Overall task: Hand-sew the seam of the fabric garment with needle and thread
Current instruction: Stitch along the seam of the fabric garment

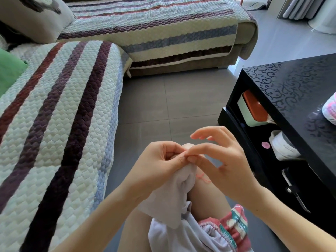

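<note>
Grey tiled floor (181,99); striped quilted sofa (60,113) at left; glossy black table (291,88) at right.

Place: a home living room.
Seating: an L-shaped sofa (60,110) under a quilted striped cover runs from 9 o'clock round to 12 o'clock.
Cushions: a beige cushion (31,17) lies at 11 o'clock, and a green cushion (9,73) at the 9 o'clock edge.
Floor: large grey floor tiles (163,99) fill the centre.
Table: a low, glossy black table (300,91) with a scroll pattern stands at 3 o'clock; its lower shelf holds an orange-lidded box (252,110).
Window side: pale curtains (305,8) reach the floor at 1 o'clock.
</note>
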A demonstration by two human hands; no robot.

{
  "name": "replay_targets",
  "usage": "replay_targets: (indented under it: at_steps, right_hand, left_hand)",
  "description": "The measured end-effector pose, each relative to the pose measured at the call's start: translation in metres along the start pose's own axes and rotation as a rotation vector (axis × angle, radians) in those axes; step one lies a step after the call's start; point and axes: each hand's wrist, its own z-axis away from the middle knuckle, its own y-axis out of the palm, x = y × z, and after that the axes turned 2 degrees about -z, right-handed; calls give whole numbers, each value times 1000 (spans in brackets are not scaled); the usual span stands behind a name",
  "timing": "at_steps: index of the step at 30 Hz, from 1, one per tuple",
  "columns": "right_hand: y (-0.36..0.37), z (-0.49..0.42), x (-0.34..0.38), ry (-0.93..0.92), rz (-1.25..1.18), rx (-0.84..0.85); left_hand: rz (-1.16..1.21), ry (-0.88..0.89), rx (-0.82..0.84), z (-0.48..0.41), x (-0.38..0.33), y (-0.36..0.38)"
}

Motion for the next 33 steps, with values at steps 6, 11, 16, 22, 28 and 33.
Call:
replay_targets:
  at_steps: [6,11,16,22,28,33]
  right_hand:
    - [-7,-11,19,-13,-274,86]
    - [-29,-33,28,185,-853,155]
    - [-46,-32,-55,637,-740,-55]
    - [-92,26,-179,1034,68,-283]
    - [-67,16,-152,915,205,-153]
    - [-7,-6,-40,379,-84,109]
  left_hand:
    - [-123,50,-77,-4,7,-2]
    - [-206,15,-162,-5,17,-4]
    - [-143,-41,-130,-5,11,-24]
    - [-178,-50,-172,4,9,-42]
    - [-174,-38,-154,5,6,-42]
    - [-145,-23,-136,3,3,-40]
